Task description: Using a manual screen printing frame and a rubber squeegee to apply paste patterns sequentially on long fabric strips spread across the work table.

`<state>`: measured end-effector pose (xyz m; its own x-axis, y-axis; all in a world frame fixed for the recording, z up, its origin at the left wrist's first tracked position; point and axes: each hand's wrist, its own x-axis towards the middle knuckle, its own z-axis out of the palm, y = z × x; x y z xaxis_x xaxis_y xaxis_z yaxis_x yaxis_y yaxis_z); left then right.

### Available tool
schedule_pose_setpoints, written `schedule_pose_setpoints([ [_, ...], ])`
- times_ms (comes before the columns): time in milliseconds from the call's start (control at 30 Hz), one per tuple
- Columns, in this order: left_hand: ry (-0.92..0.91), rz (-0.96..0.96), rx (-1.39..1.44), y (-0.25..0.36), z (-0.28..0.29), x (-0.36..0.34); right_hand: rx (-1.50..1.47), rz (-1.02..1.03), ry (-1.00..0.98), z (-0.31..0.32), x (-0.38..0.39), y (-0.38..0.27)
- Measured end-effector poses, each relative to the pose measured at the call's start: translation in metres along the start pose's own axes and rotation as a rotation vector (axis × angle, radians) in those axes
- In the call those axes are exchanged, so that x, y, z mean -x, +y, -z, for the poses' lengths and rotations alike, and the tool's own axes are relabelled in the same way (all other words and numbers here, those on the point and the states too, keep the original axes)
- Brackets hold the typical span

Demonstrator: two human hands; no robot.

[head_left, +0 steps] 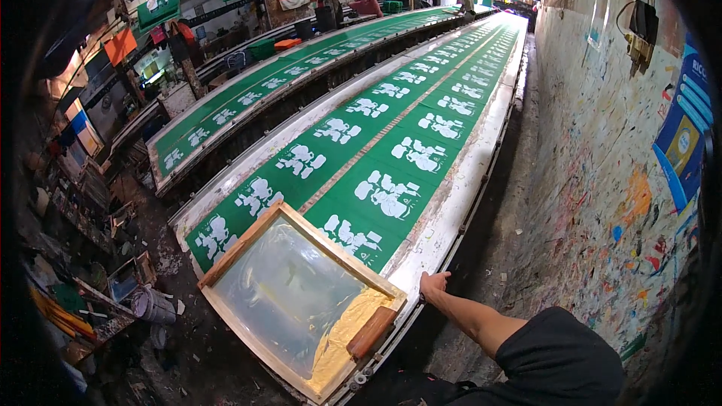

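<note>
My right hand [434, 286] rests at the near right edge of the long printing table [421, 259], with a finger stretched out to the right; its other fingers are partly hidden. Just left of it lies a wood-framed printing screen [289, 286], tilted across the near end of the table. Yellow ink [353, 319] is spread along the screen's right side. In that ink sits a squeegee with a brown wooden handle [372, 332], which no hand touches. My left hand is out of view.
Green fabric panels [338, 158] with white prints run in two rows down the table. A second printing table [248, 83] stands to the left, and a person [465, 1] is at its far end. A paint-spattered wall [594, 173] rises on the right. A bucket [154, 304] stands lower left.
</note>
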<state>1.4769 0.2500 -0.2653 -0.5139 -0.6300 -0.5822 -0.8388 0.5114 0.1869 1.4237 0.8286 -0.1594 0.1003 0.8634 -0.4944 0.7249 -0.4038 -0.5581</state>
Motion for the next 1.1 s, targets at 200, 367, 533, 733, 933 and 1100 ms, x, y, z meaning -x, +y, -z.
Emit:
schedule_pose_setpoints([
  [200, -0.003, 0.000, 0.004, 0.000, 0.002, 0.009, 0.003, -0.012, -0.026, 0.003, 0.002, -0.001],
  [367, -0.001, -0.001, 0.005, 0.002, 0.009, 0.019, 0.004, -0.006, -0.042, 0.010, 0.011, -0.001],
  [533, 0.003, -0.009, 0.010, 0.013, 0.016, 0.030, 0.009, -0.004, -0.038, 0.010, 0.011, -0.004],
  [733, 0.005, -0.019, 0.006, 0.018, 0.015, 0.030, 0.018, -0.016, 0.031, -0.001, -0.001, -0.001],
  [933, 0.007, -0.017, 0.002, 0.011, 0.012, 0.032, 0.011, 0.002, 0.045, -0.005, -0.004, 0.004],
  [1100, 0.007, -0.023, -0.005, 0.007, 0.011, 0.031, 0.021, -0.009, 0.069, -0.007, -0.007, 0.005],
])
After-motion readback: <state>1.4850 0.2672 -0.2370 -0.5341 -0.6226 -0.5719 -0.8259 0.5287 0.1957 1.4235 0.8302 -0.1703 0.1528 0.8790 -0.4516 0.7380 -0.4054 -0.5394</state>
